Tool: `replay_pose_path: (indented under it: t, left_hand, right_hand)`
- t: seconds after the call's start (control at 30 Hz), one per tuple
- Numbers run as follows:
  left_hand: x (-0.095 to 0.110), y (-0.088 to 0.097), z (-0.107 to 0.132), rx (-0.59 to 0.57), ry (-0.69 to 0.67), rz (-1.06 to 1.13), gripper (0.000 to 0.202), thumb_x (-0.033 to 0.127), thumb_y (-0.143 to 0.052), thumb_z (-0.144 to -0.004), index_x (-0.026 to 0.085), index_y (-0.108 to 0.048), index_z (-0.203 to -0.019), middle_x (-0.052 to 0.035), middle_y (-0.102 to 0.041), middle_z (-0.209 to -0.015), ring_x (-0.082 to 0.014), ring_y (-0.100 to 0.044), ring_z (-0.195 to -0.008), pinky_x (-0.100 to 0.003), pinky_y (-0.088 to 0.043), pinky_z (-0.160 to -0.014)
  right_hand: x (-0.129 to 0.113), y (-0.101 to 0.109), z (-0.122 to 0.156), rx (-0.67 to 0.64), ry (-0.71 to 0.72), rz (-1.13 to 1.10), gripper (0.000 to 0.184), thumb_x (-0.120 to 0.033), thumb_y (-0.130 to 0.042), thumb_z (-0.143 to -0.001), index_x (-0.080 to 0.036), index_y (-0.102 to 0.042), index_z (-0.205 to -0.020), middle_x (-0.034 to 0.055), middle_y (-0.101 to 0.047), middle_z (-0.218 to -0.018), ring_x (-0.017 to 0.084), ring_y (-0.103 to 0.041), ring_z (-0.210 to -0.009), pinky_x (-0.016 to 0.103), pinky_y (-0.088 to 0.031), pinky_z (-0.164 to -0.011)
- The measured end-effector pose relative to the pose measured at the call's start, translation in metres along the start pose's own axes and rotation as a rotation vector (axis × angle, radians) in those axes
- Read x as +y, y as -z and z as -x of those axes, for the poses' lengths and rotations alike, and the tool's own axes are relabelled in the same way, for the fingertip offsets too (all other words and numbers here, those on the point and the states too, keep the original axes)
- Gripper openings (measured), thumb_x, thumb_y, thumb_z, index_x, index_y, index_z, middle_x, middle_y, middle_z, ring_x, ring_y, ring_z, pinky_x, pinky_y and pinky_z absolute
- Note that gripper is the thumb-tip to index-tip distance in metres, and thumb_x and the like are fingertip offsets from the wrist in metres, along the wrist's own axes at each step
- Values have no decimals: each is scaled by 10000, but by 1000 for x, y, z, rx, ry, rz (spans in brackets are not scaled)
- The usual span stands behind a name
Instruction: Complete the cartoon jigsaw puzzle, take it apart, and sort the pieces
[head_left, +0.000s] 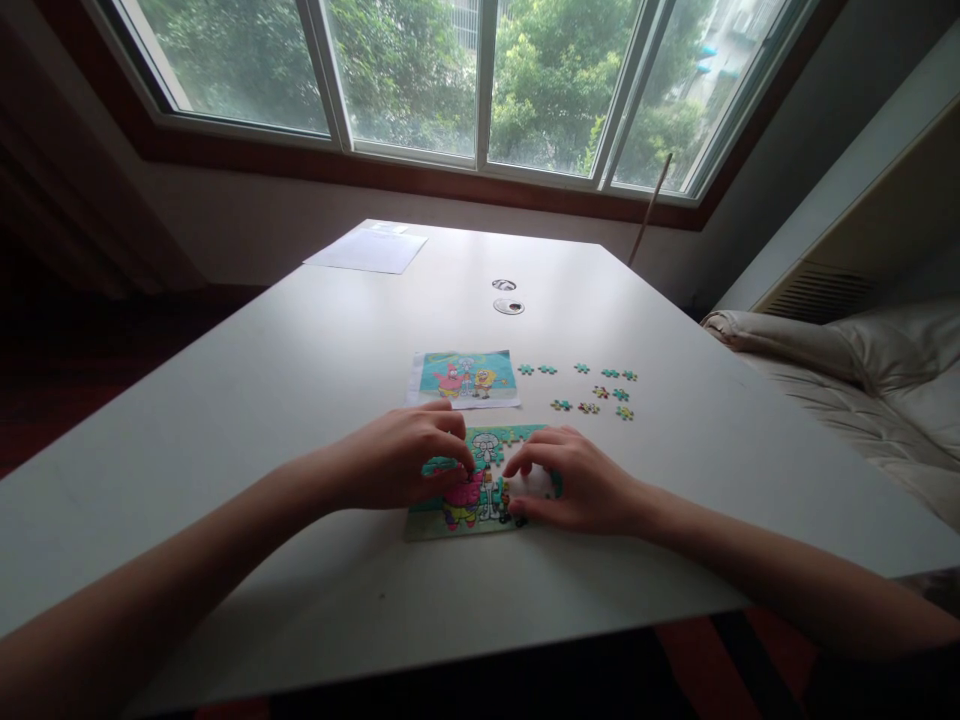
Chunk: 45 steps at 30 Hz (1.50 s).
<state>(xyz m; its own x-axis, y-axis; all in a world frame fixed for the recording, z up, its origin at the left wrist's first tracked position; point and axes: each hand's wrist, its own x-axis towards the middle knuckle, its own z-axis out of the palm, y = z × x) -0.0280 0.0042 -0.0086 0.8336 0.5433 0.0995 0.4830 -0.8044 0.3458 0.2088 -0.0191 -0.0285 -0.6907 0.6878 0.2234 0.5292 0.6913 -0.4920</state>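
A partly assembled cartoon jigsaw puzzle (461, 520) lies flat near the front of the white table, with white gaps in its right half. Over its left side rests my left hand (431, 455), thumb and forefinger tips close together at the pink character. Whatever may be between those fingertips is too small to make out. My right hand (566, 485) arches over the right side, thumb and forefinger apart around a bare white gap, and hides part of the puzzle. Just behind lies a reference picture sheet (469, 378) of the same characters.
Several loose puzzle pieces (589, 408) lie in rows behind my right hand. Farther back, the white table (300, 380) has two round grommets (508, 306). Paper (367, 250) sits at its far left corner. A cushioned seat (840, 390) stands to the right, below windows.
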Motion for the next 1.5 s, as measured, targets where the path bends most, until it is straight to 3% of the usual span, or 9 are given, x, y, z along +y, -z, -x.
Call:
replay_pose_path:
  t: [0.4,1.17,1.37,1.5]
  left_hand:
    - [2,1,-1,8,-7,-12,164,215,-515,-774,242,-651,-862,-26,-577,-758,-151,-500,-750,-258,-398,-733]
    - [6,6,-3,-8,-14,-78,164,195,-518,-770,249,-640,-864,-25,-565,-753,-158,-482,-757,-243,-390,-660]
    - [6,5,-5,14,-29,-86,144,229,-516,-780,253,-635,-858,-21,-559,-740,-149,-486,-729,-239,-396,-651]
    - [7,5,-6,10,-32,-90,147,252,-503,-797,251,-633,-865,-28,-563,-741,-153,-485,-729,-247,-405,-653]
  right_hand:
    - [-3,-11,-3,46,25,-26,121,-276,-574,-744,-210,-618,-836,11,-600,-758,128,-541,-740,261,-393,-720]
    - [-5,-7,-2,46,44,-8,119,-258,-558,-747,-201,-613,-835,15,-604,-778,128,-545,-746,268,-400,-733]
    - [1,3,0,91,39,-8,132,-257,-539,-768,-195,-602,-866,16,-610,-789,117,-545,-741,247,-410,-707]
    - [16,23,0,179,-22,30,136,-270,-525,-780,-182,-612,-835,14,-609,-747,94,-517,-640,217,-402,-615]
